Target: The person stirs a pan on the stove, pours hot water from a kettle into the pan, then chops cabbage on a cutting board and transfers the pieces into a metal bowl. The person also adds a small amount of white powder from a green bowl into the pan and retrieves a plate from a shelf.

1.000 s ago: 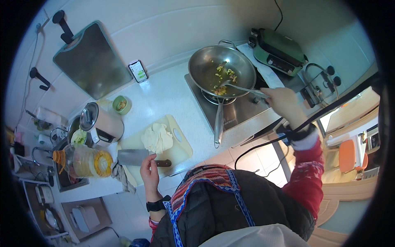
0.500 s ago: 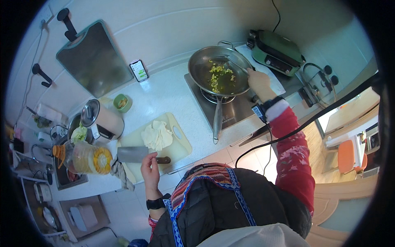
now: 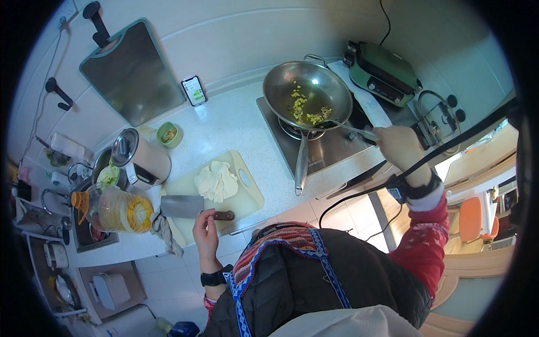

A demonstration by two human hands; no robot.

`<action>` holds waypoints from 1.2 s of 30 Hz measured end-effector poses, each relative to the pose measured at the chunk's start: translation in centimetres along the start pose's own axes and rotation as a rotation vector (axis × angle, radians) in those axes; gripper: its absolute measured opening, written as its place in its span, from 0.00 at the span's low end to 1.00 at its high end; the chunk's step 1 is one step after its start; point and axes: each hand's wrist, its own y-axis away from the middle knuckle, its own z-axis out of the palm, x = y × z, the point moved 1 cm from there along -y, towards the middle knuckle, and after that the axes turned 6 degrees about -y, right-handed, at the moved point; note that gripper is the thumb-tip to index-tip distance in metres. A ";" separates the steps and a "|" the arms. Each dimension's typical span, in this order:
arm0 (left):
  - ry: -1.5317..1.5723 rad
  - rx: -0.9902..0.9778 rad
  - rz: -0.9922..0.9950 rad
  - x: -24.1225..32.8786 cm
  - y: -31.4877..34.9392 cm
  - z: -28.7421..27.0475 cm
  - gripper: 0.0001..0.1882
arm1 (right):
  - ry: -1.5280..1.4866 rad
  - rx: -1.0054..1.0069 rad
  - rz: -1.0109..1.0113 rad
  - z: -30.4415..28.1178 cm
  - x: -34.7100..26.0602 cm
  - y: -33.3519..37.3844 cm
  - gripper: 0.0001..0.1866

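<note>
Hob: one, steel-topped, wok sitting over its burner.
Cutting boards: two; pale one flat on counter, dark one hung against wall.
Wok: one, on hob. Probably weighty, rigid, hot; best taken by long handle, far loop for support.
Cleaver: one, on pale board. Stiff, likely blade-heavy; take by brown handle.
White sheets: soft-looking, overlapping on pale board; number unclear.
Spatula: one, slim metal, head down in wok. Light, stiff; hold well up the handle.
Right hand: closed round spatula handle.
Left hand: half-curled at cleaver's blade-handle join; can't tell whether gripping.
Chopped bits: yellow-green, in wok; soft, slippery by their sheen; too many to count.
</note>
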 end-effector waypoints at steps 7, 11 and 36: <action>-0.003 0.008 0.028 0.0 0.2 -0.5 0.08 | -0.312 0.217 0.187 7.8 0.9 -9.9 0.11; 0.093 0.002 -0.032 -0.5 -1.0 -0.8 0.11 | -0.346 0.223 0.234 10.0 -0.9 -13.5 0.11; -0.358 0.782 -0.100 -3.6 -15.6 -7.6 0.37 | -0.343 0.215 0.268 9.0 -1.4 -12.3 0.12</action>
